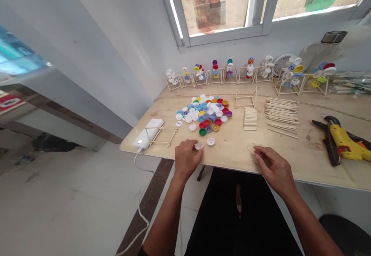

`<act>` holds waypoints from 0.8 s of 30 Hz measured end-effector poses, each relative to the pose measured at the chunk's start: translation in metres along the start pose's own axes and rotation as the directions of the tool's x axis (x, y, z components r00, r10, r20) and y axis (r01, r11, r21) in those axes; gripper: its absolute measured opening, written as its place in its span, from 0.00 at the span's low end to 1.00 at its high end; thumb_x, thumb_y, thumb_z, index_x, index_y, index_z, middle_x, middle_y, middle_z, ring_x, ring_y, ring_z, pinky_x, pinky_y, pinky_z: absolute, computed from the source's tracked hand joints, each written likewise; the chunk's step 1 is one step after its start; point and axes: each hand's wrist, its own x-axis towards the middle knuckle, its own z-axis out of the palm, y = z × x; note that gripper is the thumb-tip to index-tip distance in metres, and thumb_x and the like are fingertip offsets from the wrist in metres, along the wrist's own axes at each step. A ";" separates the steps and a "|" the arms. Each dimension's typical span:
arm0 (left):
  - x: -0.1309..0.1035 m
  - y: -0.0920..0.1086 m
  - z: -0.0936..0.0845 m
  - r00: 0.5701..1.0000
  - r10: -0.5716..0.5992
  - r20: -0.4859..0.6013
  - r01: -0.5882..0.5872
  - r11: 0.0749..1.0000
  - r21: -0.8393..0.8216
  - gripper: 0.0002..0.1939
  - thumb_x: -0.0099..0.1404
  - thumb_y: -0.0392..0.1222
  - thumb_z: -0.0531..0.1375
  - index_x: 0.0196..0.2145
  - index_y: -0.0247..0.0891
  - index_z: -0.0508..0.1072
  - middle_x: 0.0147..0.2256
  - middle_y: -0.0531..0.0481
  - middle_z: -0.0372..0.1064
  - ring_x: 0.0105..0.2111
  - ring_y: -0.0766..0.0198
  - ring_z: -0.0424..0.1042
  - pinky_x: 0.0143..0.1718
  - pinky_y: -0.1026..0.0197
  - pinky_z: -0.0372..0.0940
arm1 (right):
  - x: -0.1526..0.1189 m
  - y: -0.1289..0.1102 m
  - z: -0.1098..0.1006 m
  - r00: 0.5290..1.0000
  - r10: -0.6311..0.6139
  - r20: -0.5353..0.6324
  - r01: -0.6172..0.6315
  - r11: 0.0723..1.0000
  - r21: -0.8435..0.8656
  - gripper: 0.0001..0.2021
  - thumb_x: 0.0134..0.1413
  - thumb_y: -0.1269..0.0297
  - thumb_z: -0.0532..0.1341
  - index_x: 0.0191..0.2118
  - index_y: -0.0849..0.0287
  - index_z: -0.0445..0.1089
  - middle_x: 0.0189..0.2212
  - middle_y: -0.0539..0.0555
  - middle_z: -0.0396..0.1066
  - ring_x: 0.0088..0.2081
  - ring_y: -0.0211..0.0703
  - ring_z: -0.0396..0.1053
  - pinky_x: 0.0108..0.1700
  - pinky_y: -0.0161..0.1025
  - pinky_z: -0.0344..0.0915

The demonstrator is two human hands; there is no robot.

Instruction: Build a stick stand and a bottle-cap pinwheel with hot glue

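Near the table's front edge, my left hand (pixel 188 158) has its thumb and fingers closed on a white bottle cap (pixel 199 145). A second white cap (pixel 211 142) lies just right of it. My right hand (pixel 272 167) rests at the front edge, its fingers curled with thumb and fingertips close together; whatever is between them, if anything, is too small to name. Behind my left hand spreads a pile of coloured caps (pixel 207 111). A short stack of sticks (pixel 250 119) and a larger stack of sticks (pixel 282 115) lie behind my right hand.
A white power bank (pixel 149 133) with a cable lies at the left, beside a stick frame (pixel 164 136). Another stick frame (pixel 245 98) stands behind the short sticks. Cap pinwheels (pixel 215 70) on frames line the wall. A yellow glue gun (pixel 348 142) lies right.
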 end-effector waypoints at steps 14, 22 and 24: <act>0.025 0.000 -0.010 0.961 0.036 0.275 -0.084 0.983 0.165 0.13 0.59 0.45 0.56 0.41 0.41 0.70 0.32 0.50 0.73 0.39 0.56 0.69 0.38 0.56 0.58 | 0.000 -0.002 0.001 1.000 0.004 -0.013 -0.004 1.000 0.012 0.12 0.57 0.60 0.54 0.43 0.56 0.69 0.38 0.53 0.73 0.39 0.43 0.71 0.44 0.42 0.67; 0.018 -0.002 -0.003 0.985 0.036 0.170 -0.052 0.995 0.089 0.13 0.58 0.43 0.56 0.41 0.41 0.70 0.31 0.50 0.72 0.37 0.56 0.70 0.37 0.56 0.58 | 0.001 -0.001 0.000 1.000 -0.006 0.001 0.006 1.000 -0.009 0.12 0.57 0.60 0.54 0.43 0.56 0.69 0.39 0.54 0.73 0.39 0.44 0.72 0.44 0.43 0.68; 0.021 -0.002 -0.001 0.985 0.049 0.163 -0.062 0.995 0.076 0.13 0.58 0.43 0.56 0.41 0.41 0.70 0.31 0.49 0.72 0.37 0.56 0.70 0.37 0.57 0.58 | 0.000 0.000 0.000 1.000 -0.010 -0.003 0.010 1.000 -0.017 0.12 0.57 0.60 0.53 0.43 0.56 0.69 0.39 0.54 0.74 0.39 0.45 0.72 0.43 0.43 0.68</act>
